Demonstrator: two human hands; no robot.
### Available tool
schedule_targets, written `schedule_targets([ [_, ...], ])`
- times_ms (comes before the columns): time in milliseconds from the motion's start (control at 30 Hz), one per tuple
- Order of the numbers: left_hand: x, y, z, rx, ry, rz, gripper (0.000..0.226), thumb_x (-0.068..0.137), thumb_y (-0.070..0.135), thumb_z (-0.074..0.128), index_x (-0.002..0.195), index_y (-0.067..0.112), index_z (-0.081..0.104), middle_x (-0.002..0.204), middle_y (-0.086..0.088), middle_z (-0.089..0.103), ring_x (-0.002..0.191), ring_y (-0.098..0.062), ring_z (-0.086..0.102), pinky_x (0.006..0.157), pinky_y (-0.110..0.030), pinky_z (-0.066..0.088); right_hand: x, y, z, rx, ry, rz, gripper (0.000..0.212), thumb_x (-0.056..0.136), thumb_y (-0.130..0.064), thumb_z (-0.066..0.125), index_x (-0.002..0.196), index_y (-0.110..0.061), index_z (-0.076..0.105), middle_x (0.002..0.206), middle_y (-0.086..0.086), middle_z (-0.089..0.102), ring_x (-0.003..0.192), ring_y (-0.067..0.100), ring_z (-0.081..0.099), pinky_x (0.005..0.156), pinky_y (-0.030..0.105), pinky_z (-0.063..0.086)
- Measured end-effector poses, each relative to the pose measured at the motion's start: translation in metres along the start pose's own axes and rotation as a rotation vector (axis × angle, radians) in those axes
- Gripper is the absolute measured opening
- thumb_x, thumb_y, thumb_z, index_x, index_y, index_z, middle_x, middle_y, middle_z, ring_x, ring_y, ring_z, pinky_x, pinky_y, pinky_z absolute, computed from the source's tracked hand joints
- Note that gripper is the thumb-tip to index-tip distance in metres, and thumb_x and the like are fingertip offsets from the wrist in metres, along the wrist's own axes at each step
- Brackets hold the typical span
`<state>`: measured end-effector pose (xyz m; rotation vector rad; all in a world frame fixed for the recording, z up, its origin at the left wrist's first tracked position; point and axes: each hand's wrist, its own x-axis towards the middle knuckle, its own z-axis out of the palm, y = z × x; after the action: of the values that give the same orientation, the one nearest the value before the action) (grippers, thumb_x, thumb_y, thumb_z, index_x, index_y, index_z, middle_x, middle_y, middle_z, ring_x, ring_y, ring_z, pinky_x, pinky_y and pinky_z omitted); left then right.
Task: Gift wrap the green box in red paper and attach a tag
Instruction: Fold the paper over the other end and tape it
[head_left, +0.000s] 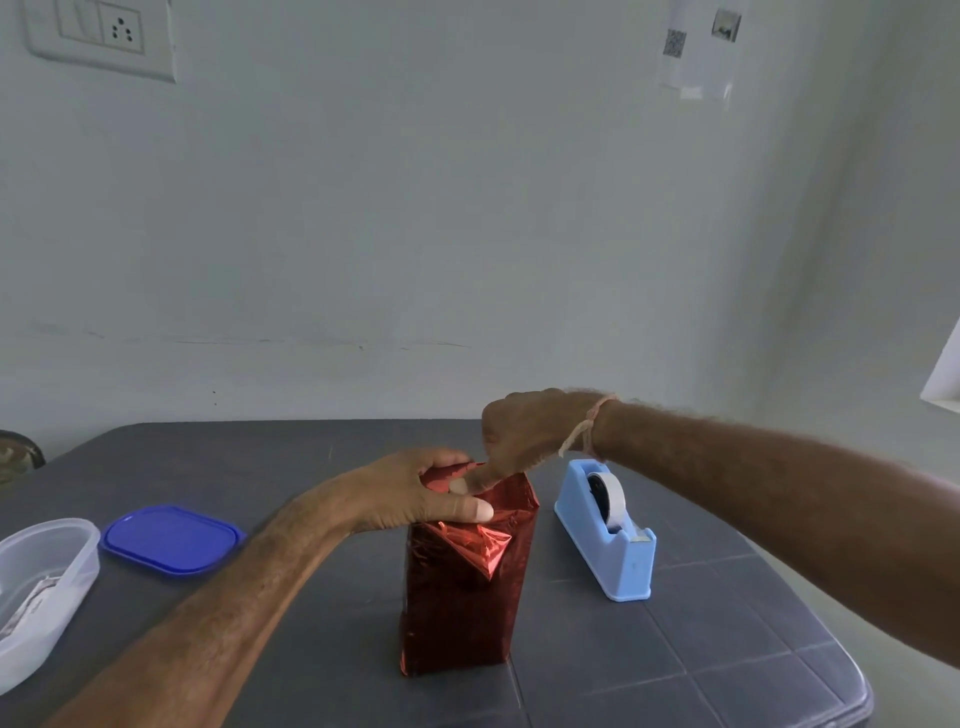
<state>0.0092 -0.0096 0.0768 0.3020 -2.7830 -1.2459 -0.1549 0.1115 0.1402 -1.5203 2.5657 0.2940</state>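
Blue lid (171, 538) at 9 o'clock of upright red-wrapped box (462, 608). Left hand (415, 499) grips box top from 9 o'clock, fingers curled round it. Right hand (524, 431), from 1 o'clock, presses one digit on top fold; pinch cannot be told. Tape dispenser (608, 535) at 3 o'clock.

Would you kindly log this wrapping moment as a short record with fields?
package: red-wrapped, upright on the table
left hand: grips the package's top
right hand: one digit presses the top fold
tape dispenser: light blue, right of package, apart
lid: blue, lying left, beside a clear container
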Motion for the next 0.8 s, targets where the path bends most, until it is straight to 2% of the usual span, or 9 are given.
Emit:
schedule_targets([
  [100, -0.002, 0.004, 0.001, 0.007, 0.002, -0.007, 0.059, 0.077, 0.058, 0.078, 0.130, 0.035, 0.063, 0.120, 0.015, 0.066, 0.111, -0.005, 0.062, 0.100, -0.028, 0.049, -0.026, -0.018, -0.010, 0.137, -0.044, -0.057, 0.067, 0.079, -0.076, 0.067, 0.090, -0.010, 0.072, 0.076, 0.001, 0.071, 0.069, 0.015, 0.065, 0.067, 0.031, 0.058],
  [233, -0.001, 0.007, 0.001, -0.002, -0.010, -0.040, 0.054, 0.082, 0.051, 0.077, 0.129, 0.035, 0.056, 0.115, 0.021, 0.060, 0.105, 0.002, 0.058, 0.087, -0.016, 0.047, -0.020, -0.001, -0.003, 0.266, -0.054, -0.082, 0.039, 0.093, -0.047, 0.071, 0.106, -0.010, 0.073, 0.088, -0.004, 0.073, 0.074, 0.006, 0.069, 0.062, 0.023, 0.057],
  [300, 0.000, 0.006, 0.001, -0.006, 0.000, -0.043, 0.071, 0.079, 0.053, 0.078, 0.142, 0.035, 0.049, 0.118, 0.023, 0.056, 0.109, 0.002, 0.057, 0.089, -0.016, 0.044, -0.019, 0.002, -0.006, 0.282, -0.063, -0.113, 0.029, 0.097, -0.036, 0.068, 0.110, -0.010, 0.072, 0.097, 0.001, 0.075, 0.076, 0.006, 0.069, 0.064, 0.023, 0.058],
  [367, 0.000, 0.004, 0.001, 0.001, 0.003, -0.041, 0.072, 0.077, 0.056, 0.077, 0.141, 0.035, 0.050, 0.121, 0.022, 0.057, 0.110, 0.000, 0.057, 0.092, -0.018, 0.045, -0.016, 0.004, -0.005, 0.338, -0.054, -0.136, 0.037, 0.097, -0.044, 0.067, 0.107, -0.009, 0.073, 0.099, 0.003, 0.077, 0.080, 0.009, 0.072, 0.069, 0.026, 0.061],
  [467, -0.001, 0.003, 0.000, 0.008, 0.004, -0.028, 0.050, 0.081, 0.053, 0.077, 0.125, 0.037, 0.060, 0.117, 0.025, 0.059, 0.109, 0.003, 0.056, 0.087, -0.015, 0.042, -0.011, -0.004, 0.005, 0.299, -0.010, -0.088, 0.067, 0.081, -0.080, 0.060, 0.088, -0.014, 0.075, 0.086, -0.001, 0.078, 0.082, 0.013, 0.075, 0.073, 0.032, 0.064],
  [533, 0.000, 0.001, 0.001, 0.006, -0.006, -0.019, 0.051, 0.080, 0.056, 0.076, 0.126, 0.038, 0.062, 0.123, 0.021, 0.062, 0.116, -0.001, 0.057, 0.097, -0.023, 0.044, -0.007, -0.005, 0.012, 0.253, 0.044, -0.057, 0.077, 0.072, -0.089, 0.058, 0.085, -0.016, 0.074, 0.084, 0.001, 0.078, 0.082, 0.017, 0.076, 0.075, 0.036, 0.063],
  [600, 0.001, 0.001, 0.001, 0.005, -0.015, -0.023, 0.052, 0.079, 0.057, 0.076, 0.126, 0.040, 0.062, 0.125, 0.018, 0.064, 0.117, -0.002, 0.058, 0.101, -0.028, 0.045, -0.005, -0.004, 0.015, 0.280, 0.058, -0.052, 0.077, 0.072, -0.089, 0.058, 0.087, -0.016, 0.075, 0.084, 0.002, 0.079, 0.082, 0.018, 0.076, 0.077, 0.037, 0.063],
  [733, 0.000, 0.003, 0.001, -0.020, -0.016, -0.017, 0.041, 0.082, 0.051, 0.077, 0.119, 0.041, 0.062, 0.113, 0.016, 0.068, 0.104, -0.002, 0.065, 0.090, -0.023, 0.051, -0.007, 0.001, 0.015, 0.403, 0.056, -0.063, 0.062, 0.085, -0.075, 0.061, 0.087, -0.014, 0.073, 0.087, 0.002, 0.077, 0.082, 0.016, 0.074, 0.071, 0.032, 0.062],
  [800, 0.000, 0.001, 0.002, -0.030, -0.005, -0.012, 0.044, 0.079, 0.055, 0.080, 0.118, 0.040, 0.064, 0.112, 0.013, 0.070, 0.103, -0.006, 0.068, 0.095, -0.030, 0.055, -0.011, 0.004, 0.021, 0.483, 0.060, -0.067, 0.057, 0.085, -0.072, 0.064, 0.087, -0.016, 0.069, 0.086, -0.002, 0.075, 0.077, 0.013, 0.071, 0.067, 0.028, 0.059],
])
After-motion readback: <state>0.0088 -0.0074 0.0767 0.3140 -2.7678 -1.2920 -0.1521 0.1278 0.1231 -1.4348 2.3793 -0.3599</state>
